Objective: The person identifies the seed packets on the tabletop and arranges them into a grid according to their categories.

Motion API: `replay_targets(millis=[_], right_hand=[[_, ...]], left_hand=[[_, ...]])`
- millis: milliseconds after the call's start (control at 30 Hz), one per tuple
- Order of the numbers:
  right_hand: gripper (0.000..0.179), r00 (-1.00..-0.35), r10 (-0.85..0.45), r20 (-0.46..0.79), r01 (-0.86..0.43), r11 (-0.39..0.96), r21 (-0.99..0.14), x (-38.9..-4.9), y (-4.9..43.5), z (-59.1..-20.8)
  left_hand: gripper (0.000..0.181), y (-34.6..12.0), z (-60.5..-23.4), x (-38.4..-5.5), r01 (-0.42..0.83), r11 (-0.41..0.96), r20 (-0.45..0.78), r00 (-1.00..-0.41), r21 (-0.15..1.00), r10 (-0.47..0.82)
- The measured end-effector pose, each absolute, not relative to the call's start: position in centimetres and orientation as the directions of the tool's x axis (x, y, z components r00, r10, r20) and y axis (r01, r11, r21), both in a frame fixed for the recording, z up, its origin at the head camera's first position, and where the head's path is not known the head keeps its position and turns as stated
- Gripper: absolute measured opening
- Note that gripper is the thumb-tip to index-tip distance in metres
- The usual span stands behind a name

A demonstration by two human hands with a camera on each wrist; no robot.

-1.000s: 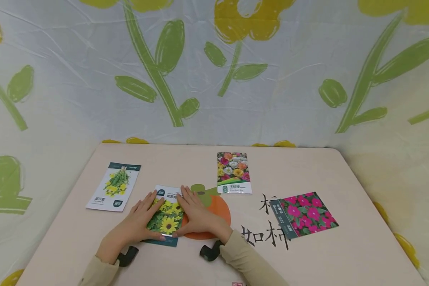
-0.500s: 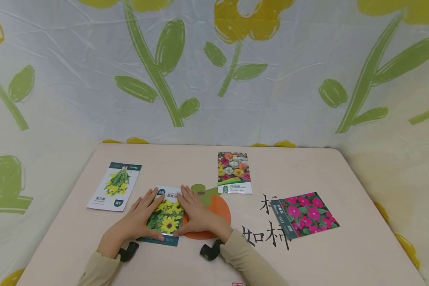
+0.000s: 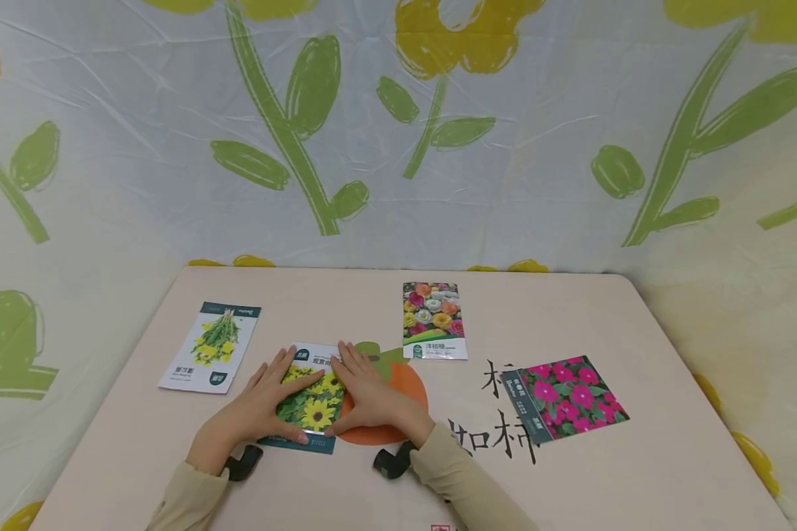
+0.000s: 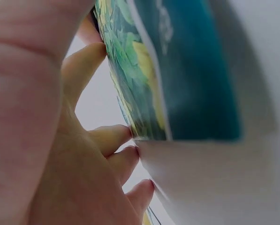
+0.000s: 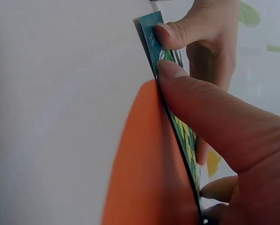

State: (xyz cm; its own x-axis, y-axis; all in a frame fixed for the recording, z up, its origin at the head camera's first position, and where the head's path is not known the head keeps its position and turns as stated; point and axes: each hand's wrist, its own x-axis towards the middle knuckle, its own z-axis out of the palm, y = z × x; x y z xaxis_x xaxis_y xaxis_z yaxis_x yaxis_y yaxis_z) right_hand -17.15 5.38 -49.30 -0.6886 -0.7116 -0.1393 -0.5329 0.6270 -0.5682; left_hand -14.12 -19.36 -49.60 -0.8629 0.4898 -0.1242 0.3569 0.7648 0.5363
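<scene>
A seed packet [image 3: 318, 414] with yellow sunflower-like blooms and a dark green lower band lies on the table's left-centre. Both hands rest on it with fingers spread. My left hand [image 3: 262, 405] covers its left side, the index finger reaching over the flowers and the thumb on the lower band. Along the right edge lies my right hand [image 3: 372, 402], fingertips near the top and thumb near the bottom. The left wrist view shows the left hand's fingertips [image 4: 130, 132] at the packet [image 4: 200, 84]. In the right wrist view, the right thumb [image 5: 177, 77] touches the packet's edge.
A white packet [image 3: 214, 346] with yellow flowers lies to the left. Behind is a packet [image 3: 433, 313] of mixed-colour blooms. To the right, a pink-flower packet [image 3: 571, 398] overlaps printed characters. A printed orange persimmon [image 3: 408, 398] shows beneath the right hand. A patterned cloth hangs behind.
The sunflower-like packet has shifted slightly right and away from me under the hands. My left index finger now reaches further across it. The other packets stay in place.
</scene>
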Motion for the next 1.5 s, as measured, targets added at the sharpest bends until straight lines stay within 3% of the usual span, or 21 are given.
replay_targets(millis=[1067,1500], right_hand=[[0.108,-0.694,-0.697,-0.179,-0.508,0.651,-0.563,-17.5,5.9,-48.7],[0.109,-0.699,-0.683,-0.213,-0.518,0.688,-0.508,-18.0,5.9,-48.2]], left_hand=[[0.1,-18.5,-49.6,-14.9,0.364,0.75,-0.137,-0.848,0.552,0.512],[0.098,-18.1,-49.4,-15.2,0.384,0.745,-0.104,-0.851,0.546,0.515]])
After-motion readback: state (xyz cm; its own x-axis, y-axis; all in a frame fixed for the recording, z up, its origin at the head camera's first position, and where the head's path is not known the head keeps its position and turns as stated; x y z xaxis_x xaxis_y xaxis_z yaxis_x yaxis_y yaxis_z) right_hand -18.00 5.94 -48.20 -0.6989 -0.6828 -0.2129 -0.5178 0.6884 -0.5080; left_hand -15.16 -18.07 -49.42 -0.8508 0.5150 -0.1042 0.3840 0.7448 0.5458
